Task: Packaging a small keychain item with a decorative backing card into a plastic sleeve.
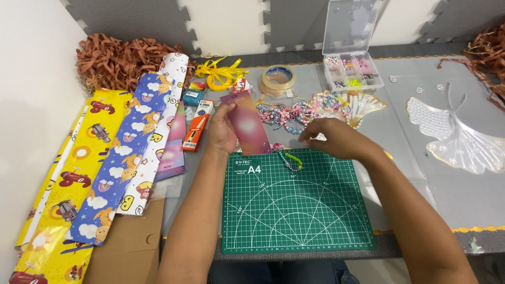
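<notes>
Head view: left hand [221, 131] pinches a pink card [246, 128] upright; right hand [336, 138] (fingers curled, grasp unclear) hovers near the bead bracelet [291, 159].

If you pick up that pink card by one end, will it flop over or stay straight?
The pink card probably stays fairly straight: the left hand holds it by one edge, and it looks flat, not drooping. It is thin, so it is likely light and would bend if squeezed. Its surface looks shiny, so it may feel a bit slippery.

grey table [463, 200], grey-and-white foam puzzle-mat wall [231, 26]
</notes>
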